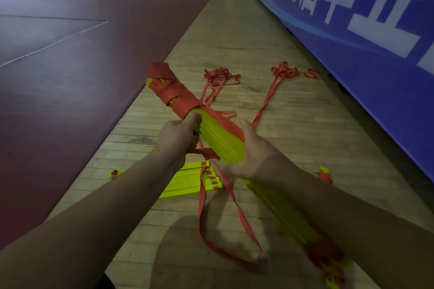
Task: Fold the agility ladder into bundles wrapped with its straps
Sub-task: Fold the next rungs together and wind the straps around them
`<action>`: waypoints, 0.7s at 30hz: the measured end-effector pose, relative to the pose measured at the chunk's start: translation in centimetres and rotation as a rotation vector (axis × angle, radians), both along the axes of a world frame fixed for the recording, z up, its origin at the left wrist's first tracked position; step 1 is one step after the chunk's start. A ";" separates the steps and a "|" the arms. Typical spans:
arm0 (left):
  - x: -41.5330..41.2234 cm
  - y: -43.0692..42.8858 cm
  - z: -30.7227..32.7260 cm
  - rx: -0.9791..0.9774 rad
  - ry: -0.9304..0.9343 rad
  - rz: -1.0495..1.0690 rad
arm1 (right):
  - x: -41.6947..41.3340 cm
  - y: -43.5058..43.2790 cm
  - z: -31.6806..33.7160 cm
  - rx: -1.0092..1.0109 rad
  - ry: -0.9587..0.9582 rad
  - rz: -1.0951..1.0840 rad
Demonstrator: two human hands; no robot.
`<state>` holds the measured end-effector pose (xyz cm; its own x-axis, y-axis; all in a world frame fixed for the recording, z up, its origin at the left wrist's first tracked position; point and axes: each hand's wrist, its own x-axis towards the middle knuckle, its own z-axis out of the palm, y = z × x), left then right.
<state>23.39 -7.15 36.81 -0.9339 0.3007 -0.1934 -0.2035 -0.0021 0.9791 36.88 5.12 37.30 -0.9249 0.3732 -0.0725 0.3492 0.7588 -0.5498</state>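
A bundle of yellow ladder rungs [218,136] is held above the floor, its far half wound in red strap [173,91]. My left hand [178,138] grips the bundle's middle from the left, at the edge of the winding. My right hand [253,150] holds the near end of the bundle from the right. A loose red strap [234,209] hangs from the bundle and loops on the floor. Below my hands another stack of yellow rungs [185,183] lies flat, and a third group of rungs [288,216] runs under my right forearm.
I stand on a strip of wooden floor [234,37] between a dark red sports mat [82,58] on the left and a blue banner wall [364,37] on the right. Two tangles of red strap [220,77] [286,73] lie further ahead on the wood.
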 end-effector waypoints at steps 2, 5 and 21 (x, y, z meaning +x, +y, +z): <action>-0.2 -0.1 0.4 0.020 0.000 0.007 | -0.2 1.2 1.3 -0.209 0.008 -0.034; -0.2 -0.3 0.9 0.081 -0.014 -0.043 | 0.4 2.0 1.6 -0.654 0.082 0.009; -2.5 -3.3 3.0 -0.186 0.118 -0.653 | 1.2 2.7 0.3 -0.907 0.217 -0.019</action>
